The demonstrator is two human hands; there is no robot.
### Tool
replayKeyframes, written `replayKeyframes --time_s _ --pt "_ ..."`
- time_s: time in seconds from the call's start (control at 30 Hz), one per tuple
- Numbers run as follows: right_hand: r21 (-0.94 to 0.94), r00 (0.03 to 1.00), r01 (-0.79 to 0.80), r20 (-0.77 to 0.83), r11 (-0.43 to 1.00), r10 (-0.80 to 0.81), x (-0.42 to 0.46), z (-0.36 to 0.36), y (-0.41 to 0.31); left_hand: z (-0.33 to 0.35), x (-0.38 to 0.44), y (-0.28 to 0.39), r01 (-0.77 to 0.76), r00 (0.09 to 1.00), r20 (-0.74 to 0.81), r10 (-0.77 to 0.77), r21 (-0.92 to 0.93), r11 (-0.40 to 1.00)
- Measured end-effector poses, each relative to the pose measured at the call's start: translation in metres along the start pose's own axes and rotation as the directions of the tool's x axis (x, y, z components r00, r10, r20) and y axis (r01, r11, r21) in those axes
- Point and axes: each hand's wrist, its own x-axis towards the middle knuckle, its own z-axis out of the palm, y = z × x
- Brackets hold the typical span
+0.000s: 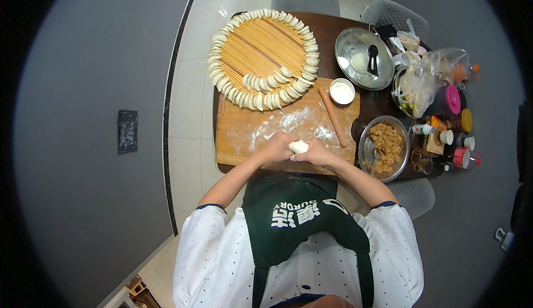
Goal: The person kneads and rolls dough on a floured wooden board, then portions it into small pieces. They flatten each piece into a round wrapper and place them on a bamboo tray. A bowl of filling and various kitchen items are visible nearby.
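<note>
Between my two hands I hold a white dumpling, above the near edge of a floured wooden board. My left hand grips its left side, and my right hand pinches the right side. The fingers hide part of the dough, so I cannot tell whether its edge is fully sealed. Beyond my hands, a round reed tray overlaps the board's far left part. Folded dumplings line its rim, with a second short row inside. A wooden rolling pin lies at the board's right.
A metal bowl of filling with a spoon stands right of the board. Behind the rolling pin is a bowl of flour. Further back, a large metal bowl holds dough and a black spoon. Bottles and plastic bags crowd the right.
</note>
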Motion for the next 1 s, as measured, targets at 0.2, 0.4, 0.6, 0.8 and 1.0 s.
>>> replayKeyframes --time_s 0.2,0.4,0.6,0.8,1.0 --pt "0.164 0.992 0.002 0.121 0.987 -0.022 -0.012 -0.007 -0.011 0.017 -0.006 -0.027 0.032 0.989 -0.138 -0.045 -0.100 0.994" --pt "-0.033 0.995 -0.021 0.100 0.999 0.024 -0.006 -0.006 -0.007 0.002 0.003 0.007 0.027 0.998 -0.063 -0.020 0.116 0.993" --pt "0.163 0.993 -0.036 0.121 0.986 0.016 0.006 0.008 0.014 0.010 0.010 0.016 -0.287 0.939 -0.116 0.324 0.252 0.924" --pt "-0.369 0.994 0.083 0.093 0.926 -0.052 0.013 0.007 0.025 0.031 0.007 0.011 -0.117 0.993 0.070 0.095 0.681 0.723" --pt "-0.406 0.981 0.195 0.103 0.893 -0.167 0.003 0.006 0.020 0.032 -0.001 -0.002 0.068 0.995 0.001 -0.099 0.715 0.696"
